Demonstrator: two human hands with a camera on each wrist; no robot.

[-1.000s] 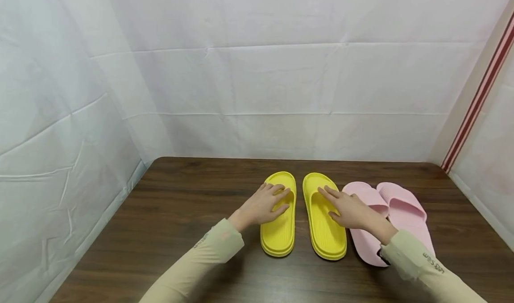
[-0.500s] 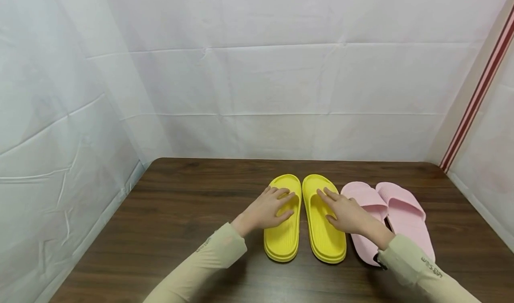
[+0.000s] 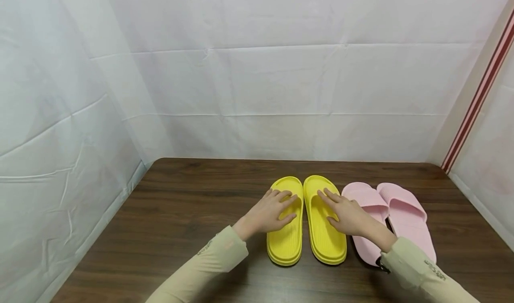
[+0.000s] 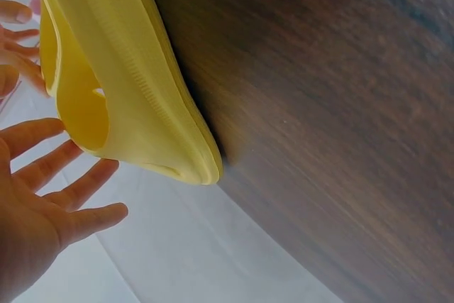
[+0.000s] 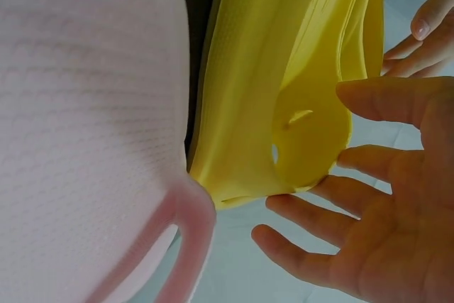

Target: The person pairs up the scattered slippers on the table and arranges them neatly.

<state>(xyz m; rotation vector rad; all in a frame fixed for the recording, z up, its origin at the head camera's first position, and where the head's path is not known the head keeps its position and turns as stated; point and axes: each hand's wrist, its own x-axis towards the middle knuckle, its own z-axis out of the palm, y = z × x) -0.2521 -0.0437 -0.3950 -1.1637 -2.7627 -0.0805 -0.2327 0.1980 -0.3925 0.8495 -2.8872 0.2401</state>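
Two yellow slippers lie side by side, toes pointing away, with only a thin gap between their toe ends in the head view. Over the strap of the left yellow slipper [image 3: 284, 247] lies my left hand [image 3: 268, 211], its fingers spread and its fingertips at the strap. My right hand [image 3: 348, 213] reaches over the right yellow slipper [image 3: 330, 245] in the same way, fingers extended. In the left wrist view, the left fingertips meet the edge of the yellow strap [image 4: 135, 104]. The right wrist view has the right fingertips at the other strap [image 5: 248, 125]. Neither hand curls round a slipper.
A pair of pink slippers, the near one [image 3: 367, 249] and the far one [image 3: 410, 225], lies to the right, partly under the right forearm. The dark wooden table [image 3: 180, 222] stretches left. White cloth [image 3: 273, 80] hangs behind and at the sides.
The left yellow slipper has slid right, along with the left hand, narrowing the gap between the yellow pair. The right hand and its slipper have hardly moved, and the pink pair lies as before.
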